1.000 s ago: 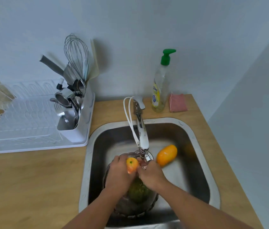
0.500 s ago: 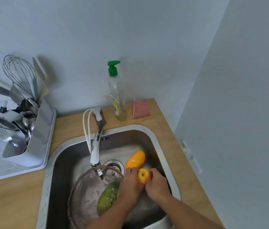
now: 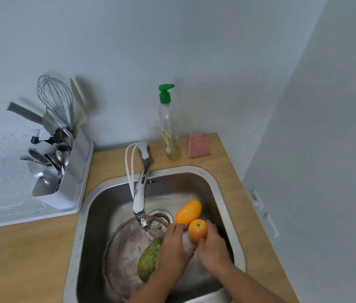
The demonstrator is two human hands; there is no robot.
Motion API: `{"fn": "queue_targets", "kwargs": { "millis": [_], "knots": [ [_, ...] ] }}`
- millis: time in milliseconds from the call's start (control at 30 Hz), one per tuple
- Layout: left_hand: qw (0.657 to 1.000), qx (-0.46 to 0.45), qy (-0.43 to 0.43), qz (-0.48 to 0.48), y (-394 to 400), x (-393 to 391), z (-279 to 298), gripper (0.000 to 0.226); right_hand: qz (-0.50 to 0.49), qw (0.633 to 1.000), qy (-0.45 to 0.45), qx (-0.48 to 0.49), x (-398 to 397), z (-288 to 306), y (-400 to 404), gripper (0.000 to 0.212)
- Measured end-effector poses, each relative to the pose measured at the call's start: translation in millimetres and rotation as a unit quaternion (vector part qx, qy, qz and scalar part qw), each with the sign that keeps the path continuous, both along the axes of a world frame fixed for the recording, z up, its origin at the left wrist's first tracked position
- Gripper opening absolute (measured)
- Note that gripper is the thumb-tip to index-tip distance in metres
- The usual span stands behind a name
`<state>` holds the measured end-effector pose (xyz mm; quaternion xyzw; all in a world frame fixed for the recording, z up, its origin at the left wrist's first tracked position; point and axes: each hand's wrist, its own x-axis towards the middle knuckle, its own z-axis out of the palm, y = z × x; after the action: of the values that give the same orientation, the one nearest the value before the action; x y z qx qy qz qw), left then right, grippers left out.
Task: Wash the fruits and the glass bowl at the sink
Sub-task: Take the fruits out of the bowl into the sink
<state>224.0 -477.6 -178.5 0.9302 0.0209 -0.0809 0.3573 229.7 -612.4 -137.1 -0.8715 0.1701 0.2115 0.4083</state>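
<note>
The wooden worktop [image 3: 30, 254] carries a white drying rack [image 3: 15, 200] at left, a soap bottle [image 3: 169, 132] and pink sponge [image 3: 199, 145] at upper centre.

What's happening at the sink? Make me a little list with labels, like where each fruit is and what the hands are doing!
place: steel sink in a wooden counter
small orange fruit: held by the right hand, left hand beside it
oval orange fruit: lying on the sink floor, near the drain
green fruit: lying inside the glass bowl
faucet: spout over the bowl's edge
behind the sink: soap bottle, pink sponge
left of the sink: dish rack with utensils
</note>
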Motion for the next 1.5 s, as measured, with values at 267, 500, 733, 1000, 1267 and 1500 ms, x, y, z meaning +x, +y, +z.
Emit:
{"fn": "queue_targets", "kwargs": {
  "millis": [267,500,733,1000,1267,1500],
  "knots": [
    [0.978,0.068,0.143,0.134,79,-50,4,0.097,0.100,0.995,-0.016,0.001,-15,4,47,0.022],
    [0.964,-0.025,0.187,0.187,91,-50,-5,0.107,0.157,0.984,0.089,-0.004,-23,-24,87,0.035],
    [0.971,-0.029,0.164,0.173,89,-48,7,0.076,0.048,0.994,0.089,0.038,-26,-14,80,0.035],
    [0.981,-0.090,0.145,0.088,43,-31,31,0.069,-0.059,0.996,0.045,0.058,-18,21,25,0.028],
    [0.965,-0.014,0.260,-0.001,-11,-22,19,0.044,-0.067,0.992,0.109,-0.009,-9,16,-1,0.017],
    [0.964,0.024,0.265,0.014,-21,-20,-7,0.053,0.004,0.987,0.154,-0.032,-6,5,5,0.039]
  ]
}}
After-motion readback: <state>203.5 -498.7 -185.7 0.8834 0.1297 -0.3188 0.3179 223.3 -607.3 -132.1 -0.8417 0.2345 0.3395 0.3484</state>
